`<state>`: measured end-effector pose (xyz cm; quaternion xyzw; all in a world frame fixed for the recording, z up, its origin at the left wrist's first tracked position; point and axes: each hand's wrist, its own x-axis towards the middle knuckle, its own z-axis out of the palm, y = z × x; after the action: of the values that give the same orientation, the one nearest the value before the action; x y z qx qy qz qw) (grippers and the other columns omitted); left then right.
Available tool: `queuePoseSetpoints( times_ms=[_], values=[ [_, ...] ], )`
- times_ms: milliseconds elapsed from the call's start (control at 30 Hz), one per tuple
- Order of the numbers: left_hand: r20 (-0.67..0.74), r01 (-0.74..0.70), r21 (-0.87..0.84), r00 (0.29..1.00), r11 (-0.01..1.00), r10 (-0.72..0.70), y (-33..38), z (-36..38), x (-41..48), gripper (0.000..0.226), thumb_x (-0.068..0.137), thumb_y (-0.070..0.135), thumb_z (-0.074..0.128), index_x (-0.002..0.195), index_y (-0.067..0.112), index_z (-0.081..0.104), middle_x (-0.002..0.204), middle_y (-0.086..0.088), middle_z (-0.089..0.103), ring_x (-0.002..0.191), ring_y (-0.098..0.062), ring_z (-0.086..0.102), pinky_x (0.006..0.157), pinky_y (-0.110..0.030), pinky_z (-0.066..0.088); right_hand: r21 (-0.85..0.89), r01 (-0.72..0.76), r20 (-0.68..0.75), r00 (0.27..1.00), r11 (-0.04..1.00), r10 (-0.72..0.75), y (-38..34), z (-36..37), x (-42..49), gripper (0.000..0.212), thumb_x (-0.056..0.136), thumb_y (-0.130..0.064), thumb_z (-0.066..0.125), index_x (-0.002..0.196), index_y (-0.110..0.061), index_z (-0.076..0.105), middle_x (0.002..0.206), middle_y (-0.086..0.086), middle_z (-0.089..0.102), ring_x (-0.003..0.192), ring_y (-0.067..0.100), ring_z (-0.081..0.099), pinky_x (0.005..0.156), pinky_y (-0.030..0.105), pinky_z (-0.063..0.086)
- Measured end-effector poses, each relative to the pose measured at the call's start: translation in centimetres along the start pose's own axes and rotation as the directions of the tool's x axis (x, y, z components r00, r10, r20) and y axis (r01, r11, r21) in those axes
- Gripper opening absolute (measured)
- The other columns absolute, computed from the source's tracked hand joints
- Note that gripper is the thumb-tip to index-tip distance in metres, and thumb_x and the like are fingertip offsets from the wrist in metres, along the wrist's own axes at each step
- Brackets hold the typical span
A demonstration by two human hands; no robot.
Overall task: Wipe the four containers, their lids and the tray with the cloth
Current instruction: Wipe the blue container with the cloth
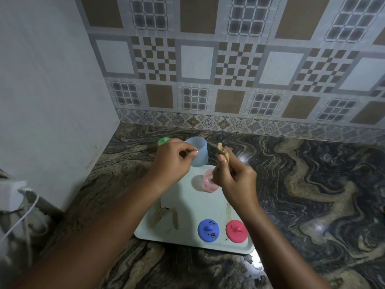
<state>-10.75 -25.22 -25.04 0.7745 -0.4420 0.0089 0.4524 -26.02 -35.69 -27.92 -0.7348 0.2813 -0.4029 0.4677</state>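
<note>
A white tray (187, 207) with brown smears lies on the marbled counter. At its near edge sit a blue lid (208, 230) with dark specks and a red lid (236, 231). A pink container (208, 182) rests at the tray's far end, partly hidden by my right hand. My left hand (173, 161) pinches the wall of a pale translucent container (198, 153) over the tray's far edge. My right hand (233, 178) holds a twisted beige cloth (221, 155) just right of that container. A green lid (163, 141) peeks out behind my left hand.
The counter (312, 195) ends at a plain wall (52, 101) on the left and a tiled backsplash (229, 80) behind. A white plug adapter (11, 197) with a cable hangs at the left edge.
</note>
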Motion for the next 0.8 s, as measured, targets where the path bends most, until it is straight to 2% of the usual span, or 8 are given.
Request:
queuePoseSetpoints(
  times_ms=[100, 167, 233, 367, 500, 633, 700, 800],
  values=[
    [0.019, 0.002, 0.056, 1.0, 0.998, -0.003, -1.6, 2.4, 2.0, 0.009, 0.084, 0.013, 0.073, 0.091, 0.009, 0.079, 0.09, -0.007, 0.069, 0.083, -0.017, 0.065, 0.076, -0.012, 0.045, -0.287, 0.285, 0.06, 0.958, 0.915, -0.28, 2.4, 1.2, 3.1, 0.03, 0.098, -0.014, 0.061, 0.124, -0.004, 0.072, 0.13, 0.007, 0.069, 0.124, 0.022, 0.065, 0.101, 0.03, 0.052],
    [0.053, -0.004, 0.083, 0.999, 0.997, -0.001, -2.6, 4.0, 3.3, 0.011, 0.084, 0.011, 0.072, 0.092, 0.007, 0.079, 0.091, -0.011, 0.069, 0.087, -0.022, 0.065, 0.08, -0.023, 0.048, -0.401, 0.344, 0.124, 0.939, 0.849, -0.321, 4.6, 2.1, 5.5, 0.034, 0.098, -0.017, 0.06, 0.125, 0.0, 0.071, 0.133, 0.019, 0.066, 0.125, 0.029, 0.064, 0.1, 0.036, 0.054],
    [0.098, 0.002, 0.116, 0.995, 0.993, -0.013, -3.6, 5.4, 4.5, 0.012, 0.085, 0.011, 0.071, 0.094, 0.007, 0.079, 0.093, -0.014, 0.068, 0.088, -0.024, 0.064, 0.08, -0.028, 0.049, -0.439, 0.32, 0.147, 0.947, 0.84, -0.284, 6.0, 2.5, 7.4, 0.034, 0.099, -0.018, 0.06, 0.125, 0.001, 0.069, 0.134, 0.024, 0.064, 0.124, 0.032, 0.064, 0.099, 0.037, 0.054],
    [0.173, 0.042, 0.183, 0.982, 0.982, -0.074, -5.3, 8.3, 6.9, 0.014, 0.086, 0.011, 0.066, 0.086, 0.004, 0.078, 0.092, -0.018, 0.066, 0.085, -0.03, 0.063, 0.075, -0.03, 0.049, -0.446, 0.297, 0.14, 0.955, 0.844, -0.262, 7.9, 3.0, 9.9, 0.027, 0.099, -0.01, 0.062, 0.12, 0.004, 0.071, 0.127, 0.021, 0.069, 0.127, 0.034, 0.062, 0.098, 0.035, 0.053],
    [0.23, 0.137, 0.254, 0.953, 0.957, -0.198, -6.7, 11.4, 8.7, 0.02, 0.09, 0.01, 0.06, 0.078, 0.003, 0.073, 0.092, -0.02, 0.066, 0.084, -0.032, 0.066, 0.067, -0.026, 0.039, -0.383, 0.17, 0.093, 0.985, 0.908, -0.146, 9.3, 3.4, 11.1, 0.03, 0.101, -0.011, 0.062, 0.127, 0.003, 0.068, 0.133, 0.02, 0.065, 0.136, 0.031, 0.054, 0.109, 0.039, 0.05],
    [0.294, 0.158, 0.321, 0.921, 0.934, -0.256, -7.3, 13.3, 9.2, 0.018, 0.092, 0.005, 0.054, 0.09, 0.001, 0.071, 0.099, -0.019, 0.068, 0.093, -0.033, 0.064, 0.074, -0.028, 0.042, -0.379, 0.135, 0.099, 0.99, 0.916, -0.105, 10.4, 3.7, 11.4, 0.032, 0.101, -0.013, 0.063, 0.128, 0.002, 0.067, 0.134, 0.021, 0.064, 0.135, 0.03, 0.055, 0.11, 0.037, 0.048],
    [0.307, 0.168, 0.341, 0.91, 0.925, -0.278, -7.7, 13.9, 9.4, 0.018, 0.092, 0.005, 0.053, 0.094, 0.002, 0.071, 0.101, -0.019, 0.068, 0.096, -0.034, 0.063, 0.075, -0.028, 0.042, -0.393, 0.109, 0.103, 0.992, 0.913, -0.075, 10.8, 3.8, 11.3, 0.032, 0.101, -0.015, 0.063, 0.128, 0.0, 0.068, 0.136, 0.022, 0.063, 0.134, 0.029, 0.056, 0.109, 0.028, 0.044],
    [0.329, 0.165, 0.387, 0.894, 0.907, -0.304, -8.7, 14.6, 9.6, 0.024, 0.093, 0.01, 0.055, 0.11, 0.005, 0.071, 0.113, -0.017, 0.069, 0.106, -0.031, 0.063, 0.089, -0.031, 0.047, -0.4, 0.09, 0.094, 0.994, 0.912, -0.057, 11.1, 4.0, 11.3, 0.03, 0.1, -0.015, 0.064, 0.127, -0.003, 0.07, 0.136, 0.02, 0.064, 0.131, 0.029, 0.059, 0.105, 0.022, 0.041]
  ],
)
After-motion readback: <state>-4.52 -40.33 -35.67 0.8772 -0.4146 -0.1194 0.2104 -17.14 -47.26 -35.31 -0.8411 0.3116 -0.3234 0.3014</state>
